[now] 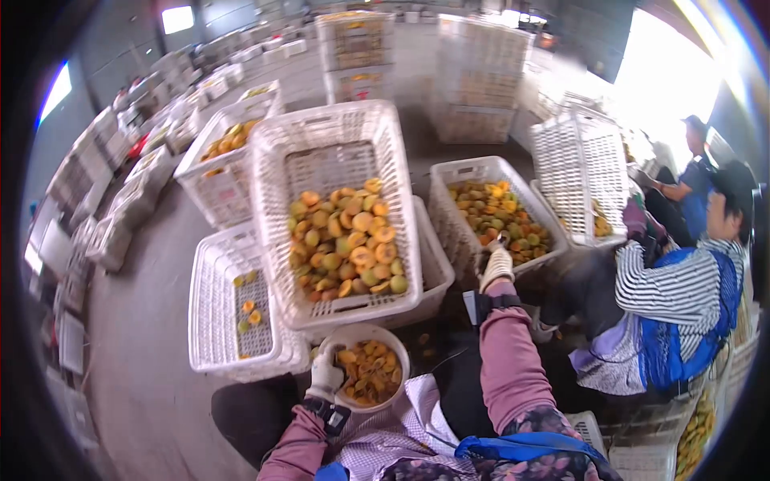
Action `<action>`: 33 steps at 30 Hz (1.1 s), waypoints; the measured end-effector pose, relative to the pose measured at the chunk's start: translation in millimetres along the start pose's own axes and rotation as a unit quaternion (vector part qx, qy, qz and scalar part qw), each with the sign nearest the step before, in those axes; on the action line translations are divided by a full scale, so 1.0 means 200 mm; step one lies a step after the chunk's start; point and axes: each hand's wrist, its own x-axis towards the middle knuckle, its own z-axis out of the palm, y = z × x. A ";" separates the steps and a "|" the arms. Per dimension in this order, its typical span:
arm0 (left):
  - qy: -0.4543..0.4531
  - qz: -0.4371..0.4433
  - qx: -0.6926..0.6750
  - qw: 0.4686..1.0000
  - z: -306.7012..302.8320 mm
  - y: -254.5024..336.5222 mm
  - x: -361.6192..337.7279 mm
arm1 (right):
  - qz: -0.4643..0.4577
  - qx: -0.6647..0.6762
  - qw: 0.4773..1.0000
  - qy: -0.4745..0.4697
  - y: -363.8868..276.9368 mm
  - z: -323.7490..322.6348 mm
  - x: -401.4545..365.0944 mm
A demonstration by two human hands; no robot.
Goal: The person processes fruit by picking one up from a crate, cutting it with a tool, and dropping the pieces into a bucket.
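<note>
My left hand [326, 375], in a whitish glove, is at the left rim of a white bucket [403, 353], its fingers curled over the edge. Orange fruit pieces [370, 375], apricot- or peach-like, lie in the bucket. My right hand [496, 267], also gloved, reaches to the near edge of a white crate [459, 240] of halved fruit [513, 220]. Its fingers are closed; a small shiny thing shows at their tips, too small to name. Beyond the bucket, a tilted white crate [269, 192] holds many green-orange fruit halves [349, 240].
A low crate [210, 301] with several fruit halves stands at left; another crate [220, 188] stands behind it. Tall crate stacks [357, 52] rise at the back. Close on my right sits a person in a striped top [670, 284], with another person [696, 188] beyond.
</note>
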 end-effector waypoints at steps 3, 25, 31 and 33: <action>0.065 -0.150 -0.039 0.986 -0.26 0.14 0.12 | -0.112 0.034 0.992 -0.044 -0.06 0.20 -0.40; -0.263 0.058 0.204 0.941 0.39 -0.03 1.22 | 0.005 0.050 0.978 -0.203 0.35 0.40 -0.94; -0.109 -0.368 -0.515 0.767 0.40 -0.78 1.09 | 0.020 -0.011 0.973 -0.229 0.49 0.40 -0.97; -0.005 -0.320 -0.619 0.717 0.23 -0.44 0.86 | 0.036 -0.086 0.958 -0.271 0.61 0.40 -0.97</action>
